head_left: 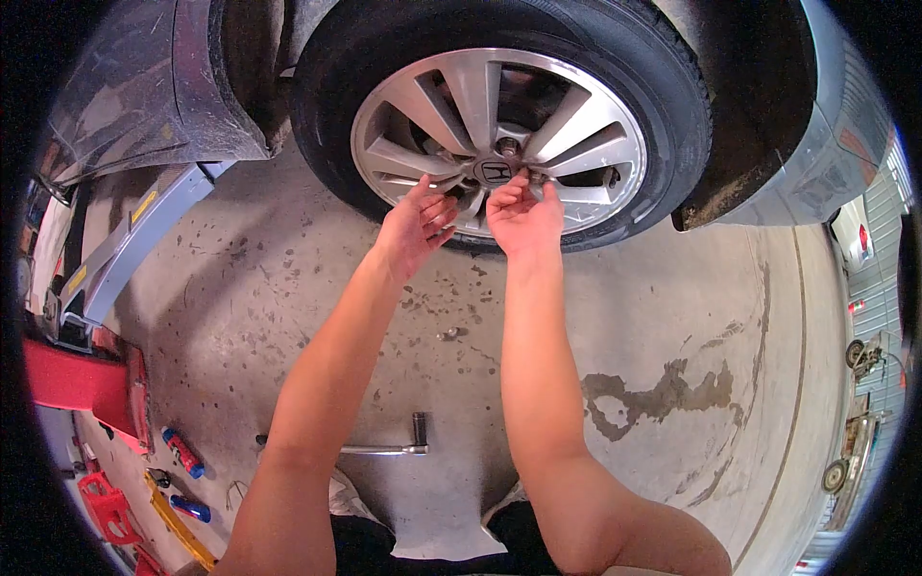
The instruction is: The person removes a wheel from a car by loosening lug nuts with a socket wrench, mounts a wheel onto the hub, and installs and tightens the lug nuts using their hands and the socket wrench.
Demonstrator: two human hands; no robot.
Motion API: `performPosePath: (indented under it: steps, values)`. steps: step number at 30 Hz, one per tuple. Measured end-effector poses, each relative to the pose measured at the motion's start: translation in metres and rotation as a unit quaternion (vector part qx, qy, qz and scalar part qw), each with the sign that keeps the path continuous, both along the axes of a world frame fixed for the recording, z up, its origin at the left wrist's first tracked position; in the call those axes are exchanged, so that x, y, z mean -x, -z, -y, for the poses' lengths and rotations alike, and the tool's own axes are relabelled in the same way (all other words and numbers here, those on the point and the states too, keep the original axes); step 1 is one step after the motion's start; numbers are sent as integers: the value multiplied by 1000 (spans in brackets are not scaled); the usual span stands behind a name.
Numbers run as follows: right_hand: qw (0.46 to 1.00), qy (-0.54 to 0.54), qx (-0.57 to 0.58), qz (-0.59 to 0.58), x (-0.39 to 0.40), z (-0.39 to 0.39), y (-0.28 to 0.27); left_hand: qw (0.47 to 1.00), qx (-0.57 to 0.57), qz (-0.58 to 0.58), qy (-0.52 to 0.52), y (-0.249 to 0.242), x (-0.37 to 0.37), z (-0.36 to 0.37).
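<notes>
A silver alloy wheel (pixel 413 106) with a dark tire (pixel 663 106) hangs on the raised car in front of me. At its middle is the centre cap (pixel 495 172). My right hand (pixel 526 216) reaches to the hub just right of the cap, fingers curled and thumb close to a lug nut (pixel 536 178). The fingertips appear to pinch this nut. My left hand (pixel 419 228) is at the wheel's lower left, palm turned inward and fingers apart, with nothing seen in it. A few small metal pieces, likely lug nuts (pixel 449 334), lie on the floor below.
A long-handled wrench with a socket (pixel 420 432) lies on the concrete floor (pixel 461 384) near my knees. To the left are a blue-grey lift arm (pixel 144 235), a red lift base (pixel 82 389) and two spray cans (pixel 182 453). The fender (pixel 797 182) hangs at right.
</notes>
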State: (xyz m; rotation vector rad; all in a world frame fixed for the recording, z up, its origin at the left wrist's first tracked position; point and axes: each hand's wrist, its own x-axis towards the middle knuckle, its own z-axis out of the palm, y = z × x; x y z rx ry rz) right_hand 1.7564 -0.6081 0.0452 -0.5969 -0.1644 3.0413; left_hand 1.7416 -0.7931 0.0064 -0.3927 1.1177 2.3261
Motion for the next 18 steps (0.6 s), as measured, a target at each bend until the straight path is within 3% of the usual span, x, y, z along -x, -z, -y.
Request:
performPosePath:
  steps: [3,5,12,15,18]
  values:
    - [998,14,-23,64,-1,1,-2,1000,3,9,0,4,3,-1]
    - [1000,-6,11,4,7,-9,18,1000,4,7,-4,3,1,-2]
    - [999,-4,-10,32,5,-8,9,1000,7,8,-10,0,-2,-3]
    - [999,-17,26,-32,1,-6,8,1000,7,10,-11,-2,-3,-4]
    - [999,-9,-29,35,-1,-4,1,1000,0,7,-5,3,-1,-3]
